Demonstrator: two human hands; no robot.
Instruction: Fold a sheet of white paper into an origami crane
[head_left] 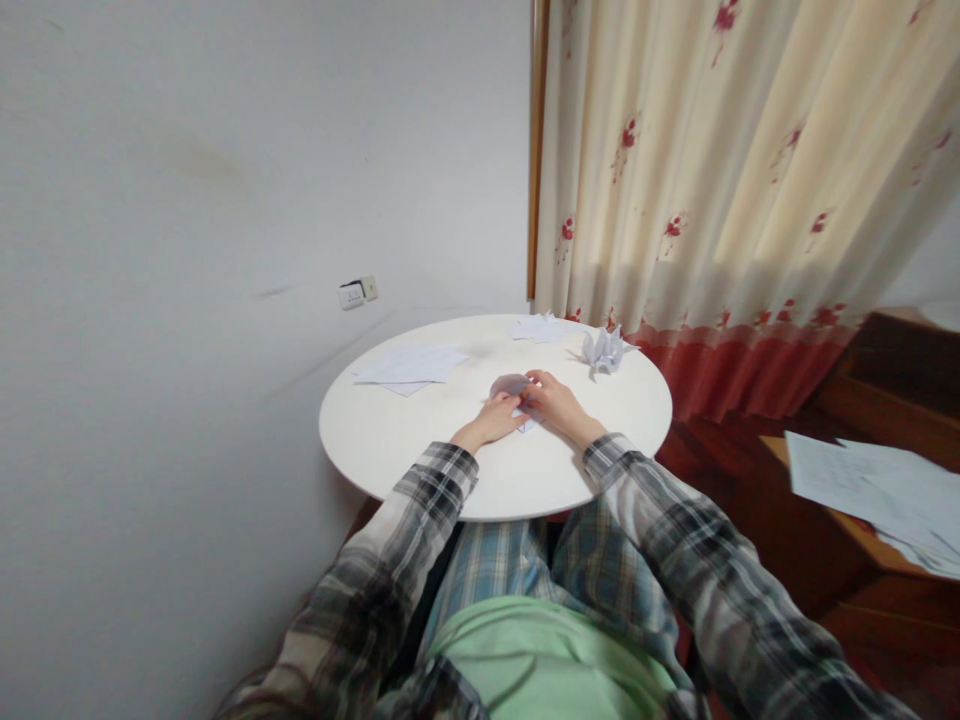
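Note:
Both my hands rest together near the middle of a round white table (390, 440). My left hand (496, 415) and my right hand (547, 400) press with closed fingers on a small pale folded piece of paper (510, 386), whose rounded part shows just beyond my fingers. Most of that paper lies hidden under the hands. Plaid sleeves cover both forearms.
A few flat white sheets (411, 366) lie at the table's left. A folded paper figure (606, 350) and more paper (538, 327) sit at the far edge. A curtain (735, 170) hangs behind. More sheets (877, 490) lie on a wooden surface at right. A wall socket (357, 292) is at left.

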